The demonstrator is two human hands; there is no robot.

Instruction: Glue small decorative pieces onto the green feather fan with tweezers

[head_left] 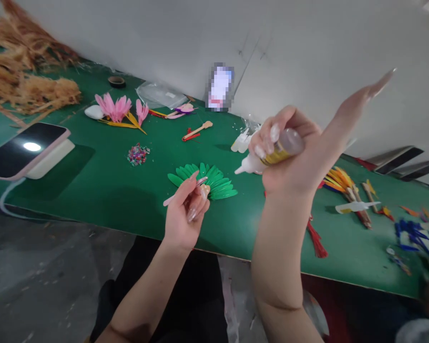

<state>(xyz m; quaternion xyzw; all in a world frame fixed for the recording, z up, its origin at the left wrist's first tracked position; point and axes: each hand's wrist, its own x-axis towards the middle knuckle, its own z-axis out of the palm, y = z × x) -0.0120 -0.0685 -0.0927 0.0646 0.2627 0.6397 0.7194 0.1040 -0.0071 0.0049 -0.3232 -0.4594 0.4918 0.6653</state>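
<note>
- The right hand point(293, 162) is raised above the green surface point(103, 190), its fingers point(271, 136) closed around a small glue bottle point(271, 155) with a yellow label.
- The bottle lies crosswise in the grip: its white nozzle sticks out to the left past the fingertips, its rounded clear end shows at the top of the fist. The index finger of that hand is stretched out up and to the right, off the bottle.
- The left hand point(186, 212) is lower and nearer the front edge of the surface, its fingers point(196, 205) pinched shut on a thin pale pink stick point(184, 190) that slants down to the left, its lower end free of the hand.
- The nozzle points toward the left hand but stands apart from the stick, with a clear gap between them.
- Just behind the left hand a fan of green feathers point(207, 181) lies flat on the surface; the fingers cover part of its near edge.
- Whether the stick's upper end touches the feathers cannot be told.
- The bottle's label is too blurred to read, and most of the bottle is hidden inside the fist.
- To the left, a phone point(21, 150) rests on a white block; pink feathers point(116, 108) lie farther back.
- At the right, coloured feathers point(339, 181) are partly hidden by the right wrist.
</note>
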